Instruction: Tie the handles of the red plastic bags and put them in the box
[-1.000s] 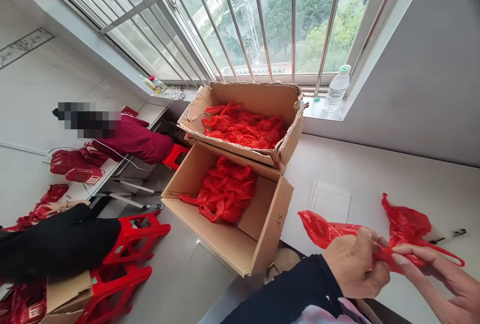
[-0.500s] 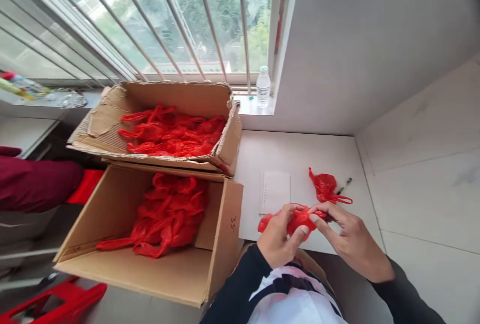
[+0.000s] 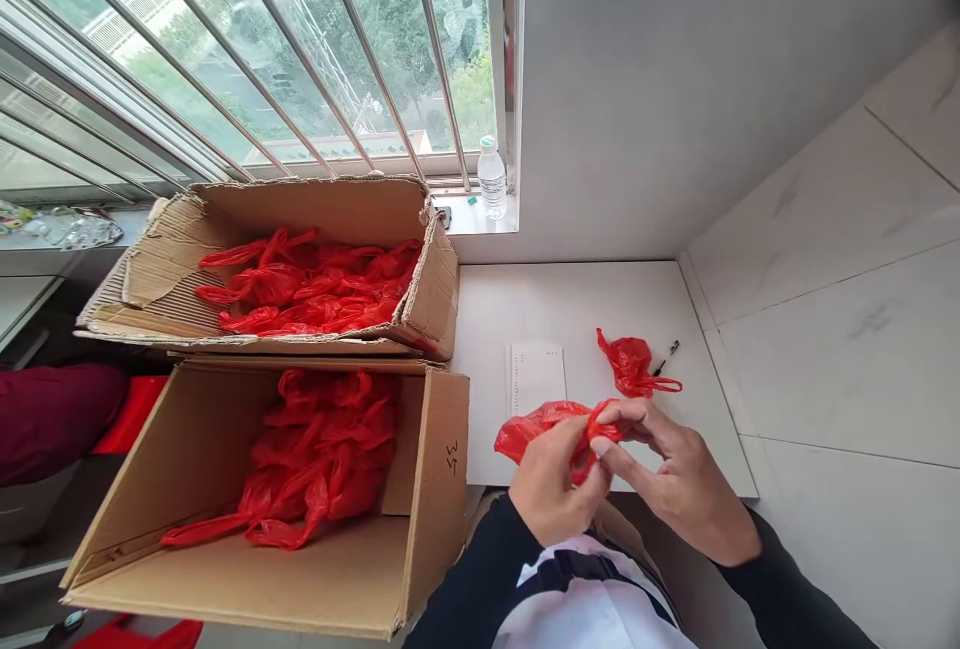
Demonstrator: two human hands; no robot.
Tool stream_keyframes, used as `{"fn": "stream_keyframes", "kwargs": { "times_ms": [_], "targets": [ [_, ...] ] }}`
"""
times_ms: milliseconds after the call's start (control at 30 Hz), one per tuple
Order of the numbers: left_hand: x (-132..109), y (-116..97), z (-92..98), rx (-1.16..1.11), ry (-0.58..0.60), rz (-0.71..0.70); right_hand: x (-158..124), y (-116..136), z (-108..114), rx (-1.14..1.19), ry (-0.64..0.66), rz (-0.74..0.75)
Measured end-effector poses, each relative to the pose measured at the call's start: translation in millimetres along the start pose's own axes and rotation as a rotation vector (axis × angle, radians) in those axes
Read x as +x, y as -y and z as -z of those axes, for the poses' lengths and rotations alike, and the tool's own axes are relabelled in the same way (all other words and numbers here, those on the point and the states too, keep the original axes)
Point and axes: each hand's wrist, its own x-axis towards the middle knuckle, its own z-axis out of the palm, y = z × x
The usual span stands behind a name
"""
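Observation:
A thin red plastic bag (image 3: 529,427) is held between both hands above the front edge of the white table (image 3: 480,329). My left hand (image 3: 559,484) is closed around the bag's gathered middle, and part of the bag spreads out to its left. Thumb and fingers of my right hand (image 3: 667,464) pinch the bag's right end. What the bag contains, if anything, is hidden. Just beyond my right hand lies another red bag (image 3: 630,365), bunched up with its handle loops out. A black pen (image 3: 666,359) sits beside that one.
Left of the table, an open cardboard box (image 3: 442,489) holds several red bags (image 3: 322,469). Behind it, a worn cardboard box (image 3: 435,299) holds more bags. A notepad (image 3: 537,374) lies on the table. On the windowsill stands a plastic bottle (image 3: 492,179).
The view has shifted, so the boxes and table sit further left. Both hands still grip the bag; its left part looks more spread out, and its right end is bunched at my right fingertips.

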Motion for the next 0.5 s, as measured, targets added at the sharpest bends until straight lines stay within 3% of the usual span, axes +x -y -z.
{"fn": "stream_keyframes", "kwargs": {
  "times_ms": [67, 200, 367, 500],
  "targets": [
    [0, 0, -3.0, -0.017, 0.006, 0.027, -2, 1, 0, -0.061, 0.016, 0.074],
    [0, 6, -4.6, -0.140, -0.030, 0.107, 0, -5, 2, -0.222, -0.089, 0.161],
    [-4, 11, -5.3, -0.333, 0.039, 0.204, 0, -12, 7, -0.193, -0.018, -0.028],
    [-3, 15, -8.7, -0.501, -0.052, 0.325, -7, -13, 8, -0.142, 0.018, -0.079]
  ]
}}
